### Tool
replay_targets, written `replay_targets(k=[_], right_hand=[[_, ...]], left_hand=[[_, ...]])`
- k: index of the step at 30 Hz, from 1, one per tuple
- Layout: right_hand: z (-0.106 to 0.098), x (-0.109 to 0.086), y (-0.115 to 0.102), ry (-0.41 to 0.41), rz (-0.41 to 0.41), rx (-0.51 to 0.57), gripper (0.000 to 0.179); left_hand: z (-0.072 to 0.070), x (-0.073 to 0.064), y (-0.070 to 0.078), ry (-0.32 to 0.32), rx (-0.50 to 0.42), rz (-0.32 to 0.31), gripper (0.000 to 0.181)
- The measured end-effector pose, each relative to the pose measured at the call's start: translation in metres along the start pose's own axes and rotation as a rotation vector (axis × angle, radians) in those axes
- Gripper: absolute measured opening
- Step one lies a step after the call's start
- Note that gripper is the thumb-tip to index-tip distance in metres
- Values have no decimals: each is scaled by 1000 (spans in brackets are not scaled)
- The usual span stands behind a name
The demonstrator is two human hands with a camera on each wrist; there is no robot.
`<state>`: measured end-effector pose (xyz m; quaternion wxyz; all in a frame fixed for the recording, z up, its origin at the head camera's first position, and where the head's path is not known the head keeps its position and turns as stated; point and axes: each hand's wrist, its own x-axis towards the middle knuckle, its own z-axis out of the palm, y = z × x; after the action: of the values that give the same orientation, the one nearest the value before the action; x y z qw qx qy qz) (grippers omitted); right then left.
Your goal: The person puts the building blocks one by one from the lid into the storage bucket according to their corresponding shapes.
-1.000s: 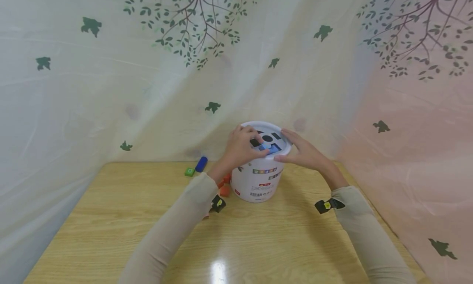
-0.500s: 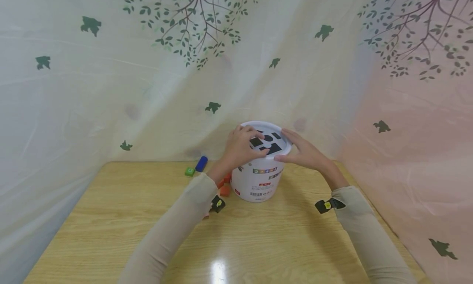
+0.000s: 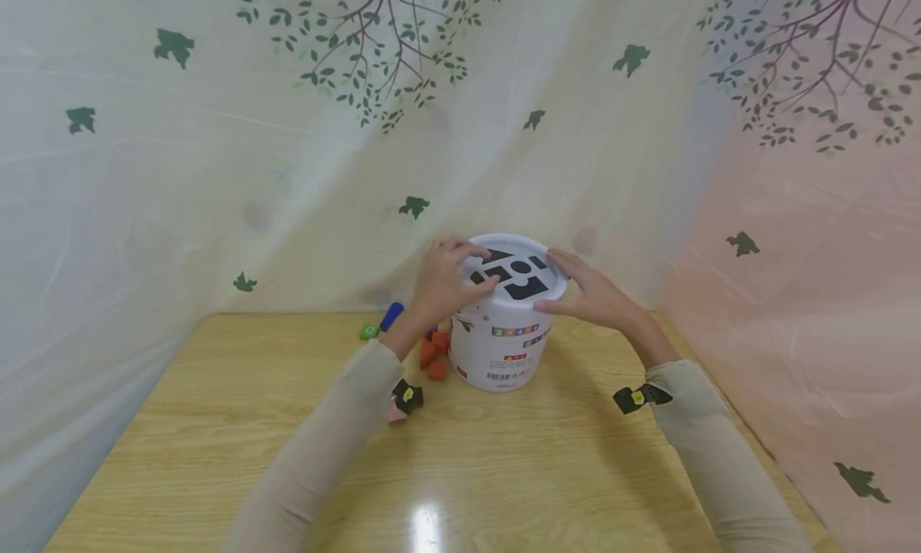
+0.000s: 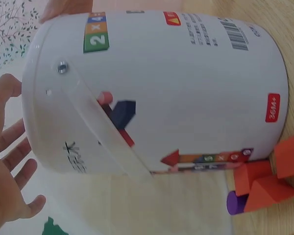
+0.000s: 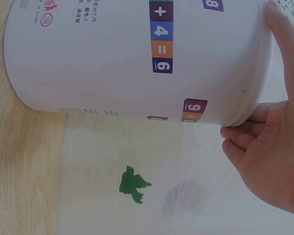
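A white bucket (image 3: 504, 349) with printed numbers stands upright on the table. Its lid (image 3: 552, 278) has several dark shaped holes. My left hand (image 3: 442, 280) hovers at the lid's left side, fingers spread and nothing between them; the left wrist view shows the fingers (image 4: 13, 159) apart near the rim. With my right hand (image 3: 593, 296) I hold the bucket's right rim, thumb at the front and fingers round the back. The white carrying handle (image 4: 108, 125) hangs down the bucket's side. Several orange-red blocks (image 3: 437, 368) lie against its left base, beside a purple cylinder (image 4: 236, 202).
Farther left on the wooden table (image 3: 237, 425) are a blue block (image 3: 392, 316) and a green block (image 3: 369, 332) with a white mark. A pink block (image 3: 396, 413) is partly hidden by the left wrist strap. A curtain (image 3: 324, 185) printed with leaves hangs behind the table.
The light blue block seen at a lid hole one second ago has gone from view. My left hand has then drawn back to the left, uncovering more holes. The right hand stays put.
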<state>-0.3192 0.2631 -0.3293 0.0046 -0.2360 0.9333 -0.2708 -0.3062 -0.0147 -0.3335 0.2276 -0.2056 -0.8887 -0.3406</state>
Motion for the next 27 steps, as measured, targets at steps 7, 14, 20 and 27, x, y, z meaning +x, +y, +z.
replay_targets(k=[7, 14, 20, 27], right_hand=[[1, 1, 0, 8, -11, 11, 106], [2, 2, 0, 15, -4, 18, 106], [1, 2, 2, 2, -4, 13, 106], [2, 2, 1, 9, -8, 19, 105]], left_hand=[[-8, -8, -29, 116, -90, -30, 42], [-11, -26, -59, 125, -148, -55, 46], [-7, -44, -88, -9, -157, -100, 44], [-3, -61, -118, -294, -6, -78, 48]])
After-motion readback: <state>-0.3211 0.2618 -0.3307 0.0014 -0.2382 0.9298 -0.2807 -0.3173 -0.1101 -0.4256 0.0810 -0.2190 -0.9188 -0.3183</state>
